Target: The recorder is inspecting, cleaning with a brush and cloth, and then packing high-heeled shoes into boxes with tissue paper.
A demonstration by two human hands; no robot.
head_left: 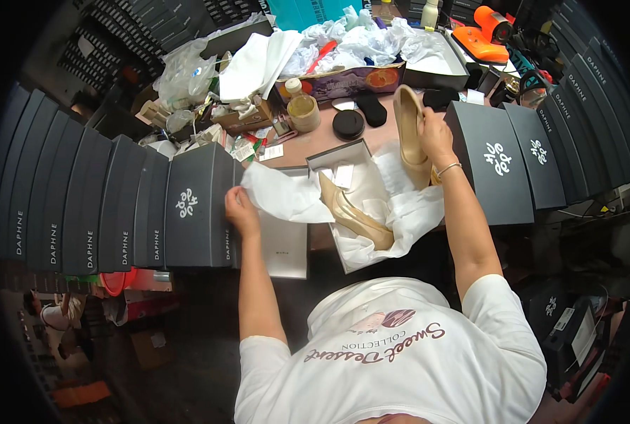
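My right hand (438, 138) grips a beige pump (409, 131) and holds it up, toe downward, over the right side of an open grey shoebox (364, 152). A second beige pump (357, 218) lies in that box on white tissue paper (417, 210). My left hand (241, 213) is closed at the left end of a loose sheet of tissue paper (287, 196), which spreads toward the lying pump. Beneath this sheet, a shallow grey box lid (287, 251) lies left of the shoebox. Small white cards (342, 176) rest at the box's far end.
Dark grey shoeboxes stand in rows at the left (198, 205) and right (491, 162). Behind are a carton (350, 81) of crumpled paper, a yellowish bottle (303, 112), a round black case (348, 124) and an orange device (481, 44). Another person (55, 314) is at lower left.
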